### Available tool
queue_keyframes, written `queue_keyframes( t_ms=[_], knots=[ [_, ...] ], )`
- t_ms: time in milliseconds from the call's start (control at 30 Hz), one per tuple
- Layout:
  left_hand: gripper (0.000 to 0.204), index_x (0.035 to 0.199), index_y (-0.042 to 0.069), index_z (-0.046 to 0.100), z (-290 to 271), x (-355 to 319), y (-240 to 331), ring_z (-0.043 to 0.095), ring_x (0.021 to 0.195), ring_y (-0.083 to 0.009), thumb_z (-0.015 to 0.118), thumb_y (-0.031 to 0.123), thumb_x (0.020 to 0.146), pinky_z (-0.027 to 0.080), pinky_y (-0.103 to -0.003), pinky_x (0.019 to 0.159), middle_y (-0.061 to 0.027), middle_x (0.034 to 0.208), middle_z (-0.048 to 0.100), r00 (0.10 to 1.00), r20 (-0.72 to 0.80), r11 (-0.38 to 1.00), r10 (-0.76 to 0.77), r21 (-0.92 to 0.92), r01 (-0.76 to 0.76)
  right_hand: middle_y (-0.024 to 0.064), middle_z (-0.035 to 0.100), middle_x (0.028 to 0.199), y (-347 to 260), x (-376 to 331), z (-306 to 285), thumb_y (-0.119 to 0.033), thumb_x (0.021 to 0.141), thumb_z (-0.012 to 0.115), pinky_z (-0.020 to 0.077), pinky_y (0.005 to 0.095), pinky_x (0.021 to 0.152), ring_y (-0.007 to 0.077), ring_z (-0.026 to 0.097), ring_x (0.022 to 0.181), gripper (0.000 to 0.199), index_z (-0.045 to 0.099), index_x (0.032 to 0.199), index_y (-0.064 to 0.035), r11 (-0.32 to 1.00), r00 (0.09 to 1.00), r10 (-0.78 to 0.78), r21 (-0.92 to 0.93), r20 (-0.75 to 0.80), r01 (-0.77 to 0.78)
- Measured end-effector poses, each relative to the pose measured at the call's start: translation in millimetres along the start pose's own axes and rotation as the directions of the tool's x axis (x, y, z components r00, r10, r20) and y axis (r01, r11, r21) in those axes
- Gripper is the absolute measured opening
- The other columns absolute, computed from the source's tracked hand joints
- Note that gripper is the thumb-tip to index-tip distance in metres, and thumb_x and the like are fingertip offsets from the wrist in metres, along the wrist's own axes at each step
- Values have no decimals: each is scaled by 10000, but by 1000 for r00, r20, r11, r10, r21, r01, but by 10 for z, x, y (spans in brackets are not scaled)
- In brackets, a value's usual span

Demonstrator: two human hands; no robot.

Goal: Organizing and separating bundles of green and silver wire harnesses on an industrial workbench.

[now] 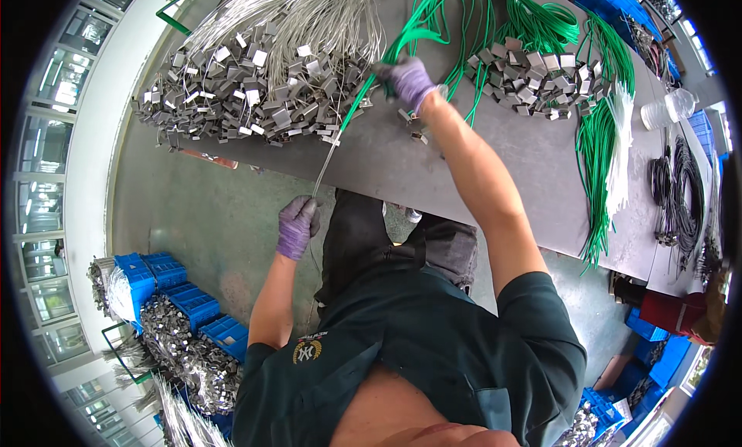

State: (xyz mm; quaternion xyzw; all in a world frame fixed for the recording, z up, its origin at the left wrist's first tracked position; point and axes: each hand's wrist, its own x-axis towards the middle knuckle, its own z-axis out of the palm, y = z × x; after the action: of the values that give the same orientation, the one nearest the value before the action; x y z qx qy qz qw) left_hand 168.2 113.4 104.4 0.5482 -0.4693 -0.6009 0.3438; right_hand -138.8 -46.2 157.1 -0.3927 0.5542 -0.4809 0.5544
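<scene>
My left hand (pixel 297 228), in a purple glove, pinches thin silvery wire (pixel 328 159) in front of the table's near edge. From there the wire slants up to a green sleeve (pixel 354 108). My right hand (pixel 410 83), gloved the same way and slightly blurred, is closed round green sleeves above the grey table (pixel 495 157). To its left lies a big heap of grey metal blocks (pixel 255 95) with silvery wires (pixel 301 18) fanning away. Small metal blocks (pixel 418 137) lie below my right wrist. Another heap of blocks (pixel 537 80) sits to the right, next to green sleeve bundles (pixel 541 22).
Green sleeves (pixel 595 161) and white strands (pixel 621 149) hang over the table's right side. Beyond them are a clear plastic bottle (pixel 668 109) and black cable coils (pixel 684 180). Blue crates (pixel 193 301) and more blocks (pixel 182 346) stand at the lower left.
</scene>
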Motion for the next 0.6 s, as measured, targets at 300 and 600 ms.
queue_keyframes(
  t_ms=[300,600],
  knots=[
    [161,866,12,571,243,23,389,364,398,-69,521,164,884,272,-206,376,8,518,431,996,88,995,31,88,-39,83,634,632,523,-61,358,-173,788,648,443,250,388,129,550,442,204,638,900,-2,979,982,-41,-190,184,77],
    [129,832,53,597,54,55,154,348,401,-43,528,152,878,250,-200,369,41,513,408,990,88,993,-111,-30,114,93,590,599,-69,168,-62,-216,766,679,400,274,348,154,518,392,275,612,815,46,975,997,-77,-210,-27,70]
  ],
)
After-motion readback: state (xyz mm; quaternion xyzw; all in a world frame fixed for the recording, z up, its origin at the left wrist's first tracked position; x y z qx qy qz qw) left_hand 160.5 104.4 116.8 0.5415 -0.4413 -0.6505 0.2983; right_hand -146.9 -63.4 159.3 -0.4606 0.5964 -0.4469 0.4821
